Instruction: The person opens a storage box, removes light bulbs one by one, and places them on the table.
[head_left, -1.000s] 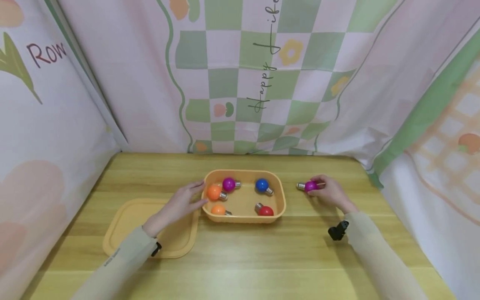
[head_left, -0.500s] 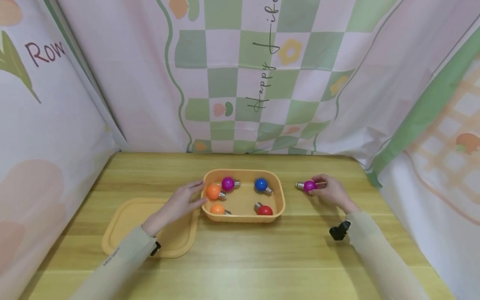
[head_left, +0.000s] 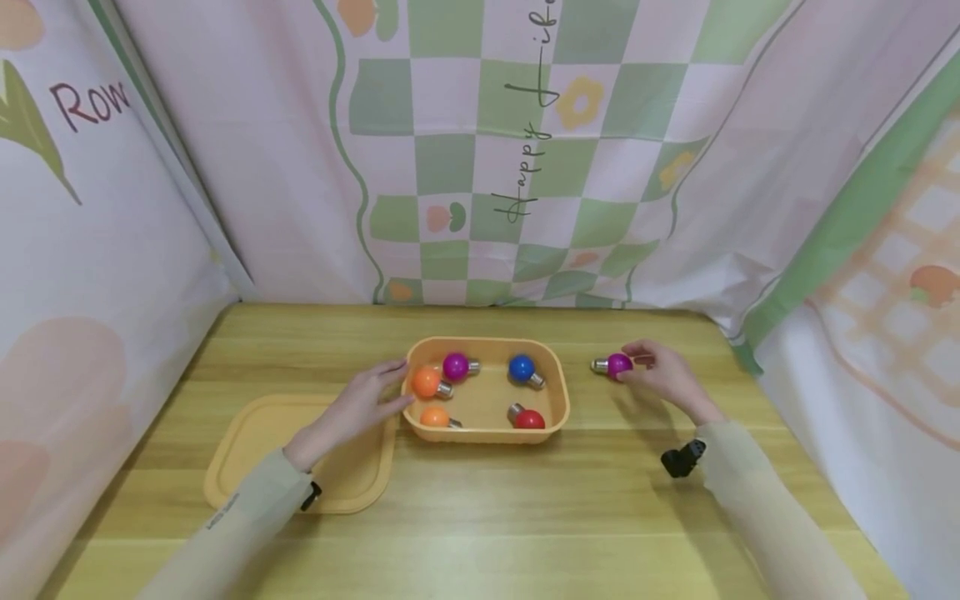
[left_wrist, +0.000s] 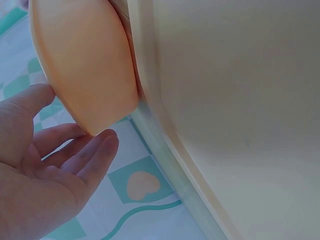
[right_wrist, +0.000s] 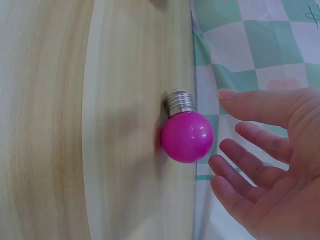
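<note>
Head view: two hands are out over the wooden surface (head_left: 495, 525). The left hand (head_left: 365, 398) is loosely spread, and its thumb and fingertips touch one end of the yellow box (head_left: 483, 437). Five bulbs lie in the box. At the end by the left hand are a back orange bulb (head_left: 427, 382) and a front orange bulb (head_left: 433, 417), with a boxed purple bulb (head_left: 455, 366) just beside the back one. Toward the far end, a blue bulb (head_left: 521, 367) lies at the back and a red bulb (head_left: 529, 419) at the front. The lid (head_left: 251, 450) lies flat just beside the box, partly under the left arm. On the box's other side, the loose purple bulb (head_left: 618, 367) lies on its side on the surface, silver screw end toward the box. The right hand (head_left: 667, 375) is just beside its round end. From the right wrist, I see that hand's thumb and fingers spread, a little apart from the bulb.
</note>
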